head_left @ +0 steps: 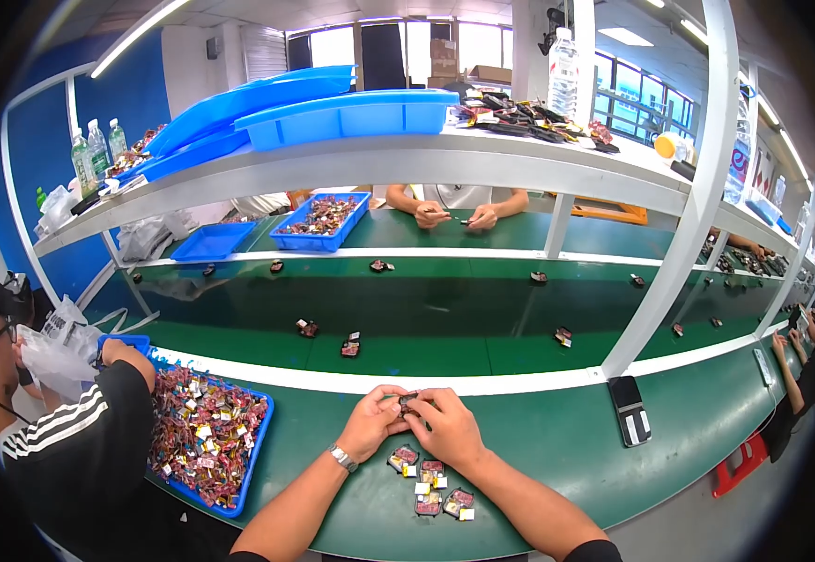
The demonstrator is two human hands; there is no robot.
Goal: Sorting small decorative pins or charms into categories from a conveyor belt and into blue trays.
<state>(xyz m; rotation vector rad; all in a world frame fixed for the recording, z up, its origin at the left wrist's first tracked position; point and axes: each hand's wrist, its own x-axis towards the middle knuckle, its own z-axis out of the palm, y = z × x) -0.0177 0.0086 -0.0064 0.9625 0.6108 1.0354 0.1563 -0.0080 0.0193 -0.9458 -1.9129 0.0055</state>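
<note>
At the near edge of the green bench, my left hand and my right hand meet. Between their fingertips they grip a small black plastic case, partly hidden by the fingers. A watch is on my left wrist. Just below the hands lie several small black cases with reddish parts and white and yellow labels, among them one case near my left palm and another case closer to me. To the left, a blue tray is heaped with reddish wired parts.
A person in a dark striped sleeve sits close at left. Beyond the white rail, a green belt carries scattered cases. Across it, another person's hands work. A black phone-like item lies right, near a white post. Overhead runs a shelf.
</note>
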